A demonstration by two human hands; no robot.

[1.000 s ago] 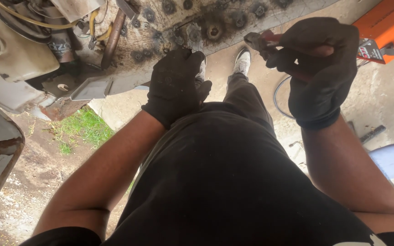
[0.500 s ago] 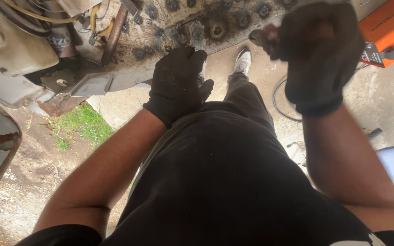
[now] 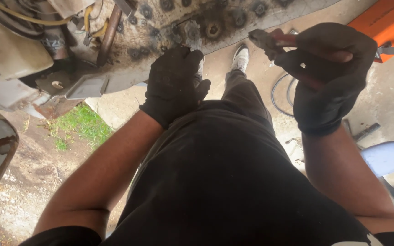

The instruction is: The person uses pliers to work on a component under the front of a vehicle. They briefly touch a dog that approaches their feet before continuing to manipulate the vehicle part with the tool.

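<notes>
Both hands wear black gloves. My left hand (image 3: pixel 174 84) rests with fingers closed against the lower edge of a rusty, scorched metal panel (image 3: pixel 215 23) with several round spots. My right hand (image 3: pixel 331 73) is raised at the upper right and grips red-handled pliers (image 3: pixel 281 43), whose jaws point left toward the panel's edge. The pliers' jaws stand a little apart from the panel. My black-trousered leg and white shoe (image 3: pixel 241 57) stretch out below.
Vehicle parts fill the top left: a white tank (image 3: pixel 5 50), yellow wires and a rusty pipe (image 3: pixel 108 34). A grass patch (image 3: pixel 80 125) lies on the dirt ground. An orange case (image 3: pixel 388 23) sits top right, a cable loop (image 3: pixel 281 93) and a pale blue seat (image 3: pixel 386 157) to the right.
My right hand with the pliers rose toward the panel half a second ago and has come back down slightly. My left hand stays on the panel's edge.
</notes>
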